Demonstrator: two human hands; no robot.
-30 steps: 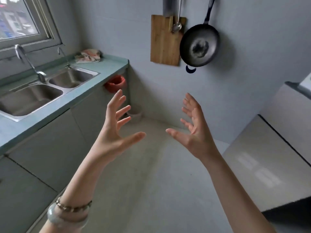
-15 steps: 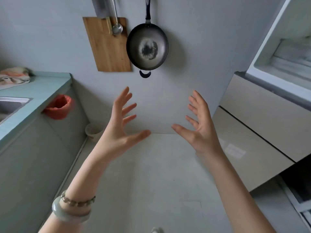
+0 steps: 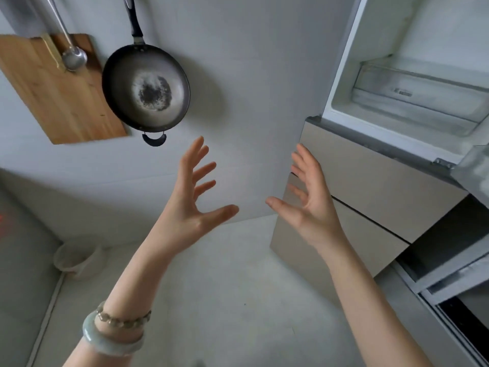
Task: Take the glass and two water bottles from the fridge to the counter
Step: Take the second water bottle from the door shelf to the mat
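My left hand [image 3: 190, 205] and my right hand [image 3: 309, 205] are raised side by side in the middle of the view, palms facing each other, fingers spread, nothing in either. The fridge [image 3: 375, 170] stands at the right with beige lower drawer fronts. Its upper compartment is open and shows a clear plastic drawer [image 3: 420, 91]. No glass or water bottle shows in view. The counter is out of view to the left.
A black frying pan [image 3: 146, 86], a wooden cutting board [image 3: 58, 96] and a metal ladle [image 3: 72, 55] hang on the grey wall. A pale bowl [image 3: 76, 256] sits on the floor in the left corner. An open dark drawer [image 3: 455, 263] juts out at lower right.
The view has swung right: the sink and counter have left the frame and the open fridge has come in at right. Both hands stay raised and spread as before.
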